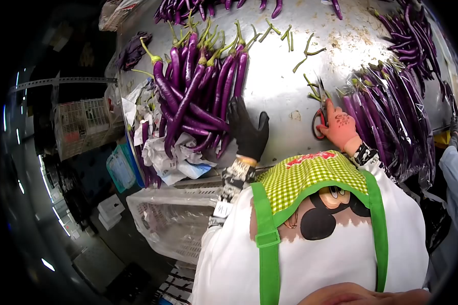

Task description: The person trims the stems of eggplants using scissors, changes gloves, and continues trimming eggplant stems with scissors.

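Observation:
My left hand (248, 131), in a black glove, lies against the right side of a heap of long purple eggplants (185, 99). Its thumb is spread away from the other fingers, and no object shows in its grip. In an orange glove, my right hand (340, 126) holds scissors (318, 122) with red handles, the blades pointing away from me. Cut green stems (310, 87) lie beside the blades. Just right of that hand are eggplants in clear plastic bags (389, 119).
More eggplants lie along the far side of the metal table (285, 101) and at its far right (412, 40). Crumpled paper (170, 157) sits under the left heap. A plastic-lined crate (173, 218) stands below the near edge. Another person's sleeve (453, 173) shows at right.

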Demonstrator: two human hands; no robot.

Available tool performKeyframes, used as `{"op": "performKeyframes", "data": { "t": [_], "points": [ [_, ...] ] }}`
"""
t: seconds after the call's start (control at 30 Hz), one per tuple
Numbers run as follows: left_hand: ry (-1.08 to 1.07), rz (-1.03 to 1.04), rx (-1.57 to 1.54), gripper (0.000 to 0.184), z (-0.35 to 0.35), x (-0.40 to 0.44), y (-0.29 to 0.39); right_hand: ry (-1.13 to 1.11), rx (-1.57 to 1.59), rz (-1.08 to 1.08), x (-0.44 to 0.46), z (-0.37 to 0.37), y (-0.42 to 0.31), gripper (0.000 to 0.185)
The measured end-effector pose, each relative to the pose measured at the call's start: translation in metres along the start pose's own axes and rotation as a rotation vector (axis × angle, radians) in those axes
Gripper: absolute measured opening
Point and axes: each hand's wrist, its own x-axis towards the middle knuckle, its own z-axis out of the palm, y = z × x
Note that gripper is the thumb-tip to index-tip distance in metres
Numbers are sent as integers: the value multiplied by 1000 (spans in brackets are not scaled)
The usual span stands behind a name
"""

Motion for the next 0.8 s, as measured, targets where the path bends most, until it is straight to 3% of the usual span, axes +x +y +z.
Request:
{"op": "performKeyframes", "data": {
  "t": [0.13, 0.17, 0.27, 0.37, 0.4, 0.5, 0.53, 0.67, 0.8],
  "points": [
    [-245, -305, 325, 98, 16, 21, 10, 89, 62, 9, 10, 21, 11, 79],
    [-254, -300, 362, 97, 17, 25, 7, 98, 73, 10, 11, 21, 13, 75],
    [-249, -271, 430, 89, 15, 28, -2, -171, 882, -28, 8, 10, 29, 56],
    [-450, -259, 320, 75, 9, 30, -4, -237, 1349, -19, 3, 18, 37, 35],
    [-424, -212, 348, 60, 15, 24, -9, -130, 1573, -9, -3, 27, 31, 25],
    [-471, -104, 205, 55, 13, 9, -6, -320, 1489, 188, -25, -3, 25, 28],
    [-462, -53, 180, 53, 8, 2, -3, -410, 1438, 111, -30, -8, 28, 37],
    [-516, -83, 113, 48, -10, -13, 8, -366, 1434, 19, -25, 6, 19, 49],
    [-530, -118, -50, 50, -13, -25, -2, -466, 1292, -73, -6, 7, 21, 56]
  ]
}}
